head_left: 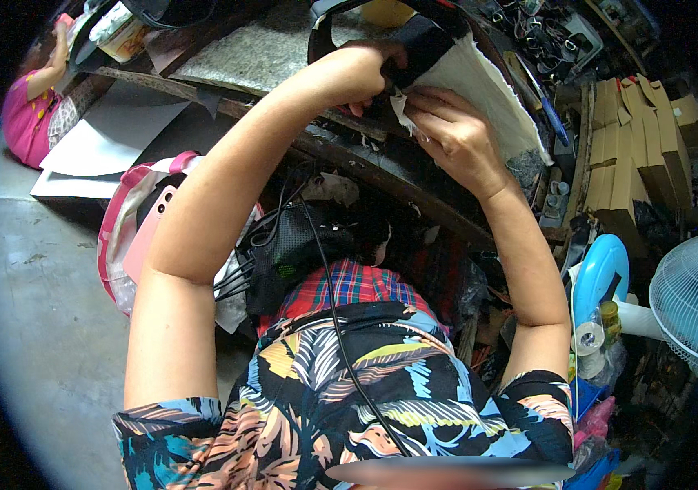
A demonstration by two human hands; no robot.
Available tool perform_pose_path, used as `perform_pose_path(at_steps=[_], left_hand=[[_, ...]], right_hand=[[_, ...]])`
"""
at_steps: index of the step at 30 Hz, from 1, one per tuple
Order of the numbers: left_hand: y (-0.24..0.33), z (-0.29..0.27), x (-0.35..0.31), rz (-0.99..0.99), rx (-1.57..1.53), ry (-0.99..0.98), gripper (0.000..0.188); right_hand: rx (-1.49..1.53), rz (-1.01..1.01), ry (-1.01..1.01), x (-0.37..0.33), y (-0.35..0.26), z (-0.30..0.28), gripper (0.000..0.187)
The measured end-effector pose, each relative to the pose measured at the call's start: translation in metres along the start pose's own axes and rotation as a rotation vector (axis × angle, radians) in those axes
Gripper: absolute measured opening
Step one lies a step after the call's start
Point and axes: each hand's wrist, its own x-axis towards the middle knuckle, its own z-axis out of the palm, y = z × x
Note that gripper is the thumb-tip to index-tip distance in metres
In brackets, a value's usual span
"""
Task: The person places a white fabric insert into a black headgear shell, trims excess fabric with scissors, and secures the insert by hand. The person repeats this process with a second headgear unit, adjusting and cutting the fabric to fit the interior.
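Observation:
A large piece of black material (435,45) with a cream cloth backing (475,86) lies over the front of the workbench. The cloth's edge is frayed. My left hand (357,72) is closed at the near edge of the black material, its fingertips partly hidden. Just right of it, my right hand (457,135) is closed in a pinch on the frayed edge of the cream cloth, where a small white flap sticks out between the hands. Whether a small tool is between the fingers cannot be made out.
The workbench (243,53) has a worn grey top. White sheets (112,135) and a pink-rimmed bag with a pink phone (149,237) are at left. Another person (31,122) sits far left. Cardboard boxes (639,147) and a blue-and-white fan (684,298) stand at right.

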Motion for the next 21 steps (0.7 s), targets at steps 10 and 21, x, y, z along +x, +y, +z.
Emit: perform_pose_path(at_steps=[10,21], left_hand=[[0.007,-0.004,0.001,-0.067,0.078,-0.038,0.045],[-0.015,0.009,0.014,0.231,0.259,0.133,0.041]], right_hand=[[0.173,0.018,-0.012,0.001,-0.003,0.004,0.019],[0.406,0.048,-0.083,0.002,-0.026,-0.028,0.024]])
